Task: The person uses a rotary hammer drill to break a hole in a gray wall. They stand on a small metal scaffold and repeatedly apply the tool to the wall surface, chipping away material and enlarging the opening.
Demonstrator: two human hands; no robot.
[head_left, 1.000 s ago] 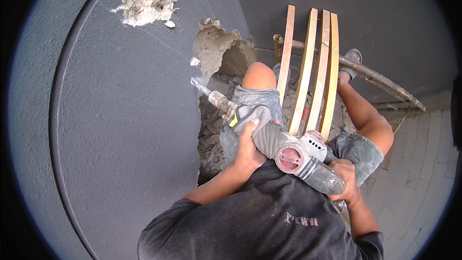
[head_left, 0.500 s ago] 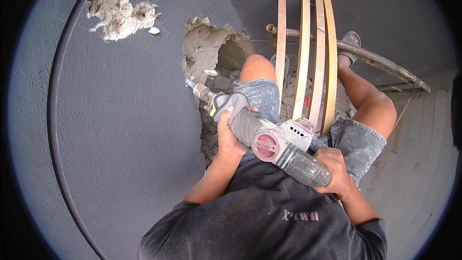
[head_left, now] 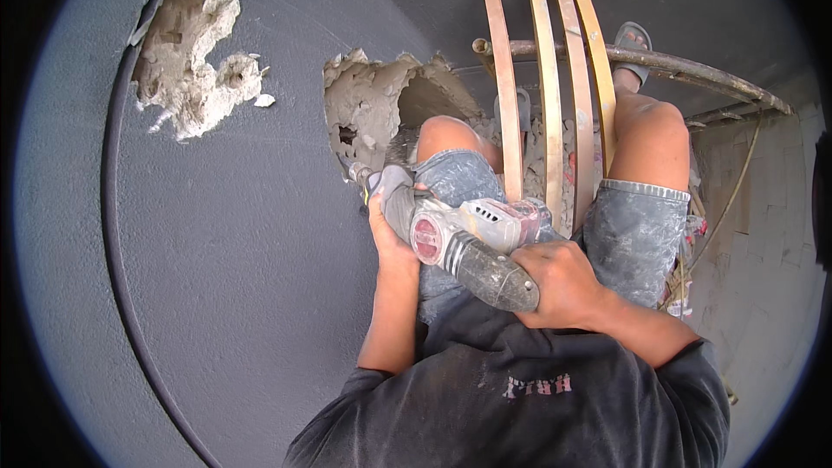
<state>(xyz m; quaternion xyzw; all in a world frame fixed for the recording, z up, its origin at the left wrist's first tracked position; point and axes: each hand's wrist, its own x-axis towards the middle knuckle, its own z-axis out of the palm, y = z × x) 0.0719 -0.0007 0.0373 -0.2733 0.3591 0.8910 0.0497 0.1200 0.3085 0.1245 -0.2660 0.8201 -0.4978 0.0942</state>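
Observation:
A dusty, grey demolition hammer (head_left: 487, 267) with a red round cap lies across my lap, its front end aimed at the wall. My left hand (head_left: 388, 234) is wrapped round its grey front sleeve. My right hand (head_left: 563, 284) grips the rear, by the dark handle. The front end of the hammer reaches the lower left edge of a broken-out hole (head_left: 368, 95) in the dark grey wall (head_left: 243, 269). Whether the bit touches the masonry I cannot tell, as its tip is hard to make out.
A second broken patch (head_left: 186, 61) lies higher on the wall, beside a dark hose (head_left: 113, 182). Several wooden slats (head_left: 544, 95) rise between my legs, crossing a rusty metal pipe (head_left: 676, 63). Rubble (head_left: 532, 152) lies below the hole. A thin cord (head_left: 732, 191) hangs at the right.
The hammer has moved left in both hands, its front end now at the hole's edge. My right knee has shifted and the head view has tilted slightly.

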